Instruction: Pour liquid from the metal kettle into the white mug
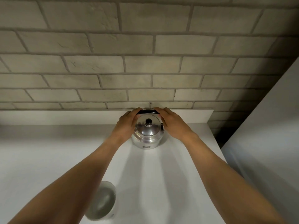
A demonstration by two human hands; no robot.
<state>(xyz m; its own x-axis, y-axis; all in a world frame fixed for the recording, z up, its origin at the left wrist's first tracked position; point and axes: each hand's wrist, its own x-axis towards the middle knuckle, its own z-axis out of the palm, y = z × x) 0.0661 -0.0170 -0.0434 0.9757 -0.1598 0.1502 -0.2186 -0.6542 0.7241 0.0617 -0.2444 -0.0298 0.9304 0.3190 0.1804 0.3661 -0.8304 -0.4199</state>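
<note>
A shiny metal kettle (146, 136) with a black lid knob and a black handle stands upright on the white counter (48, 159), close to the back wall. My left hand (127, 123) curls around the left end of the handle. My right hand (169, 122) curls around its right end. The white mug (103, 202) stands near the front edge, partly hidden under my left forearm; its inside looks grey and I cannot tell what it holds.
A grey brick wall (145, 62) rises right behind the kettle, above a low white ledge (64, 117). A tall white panel (267, 143) stands beyond the counter's right edge.
</note>
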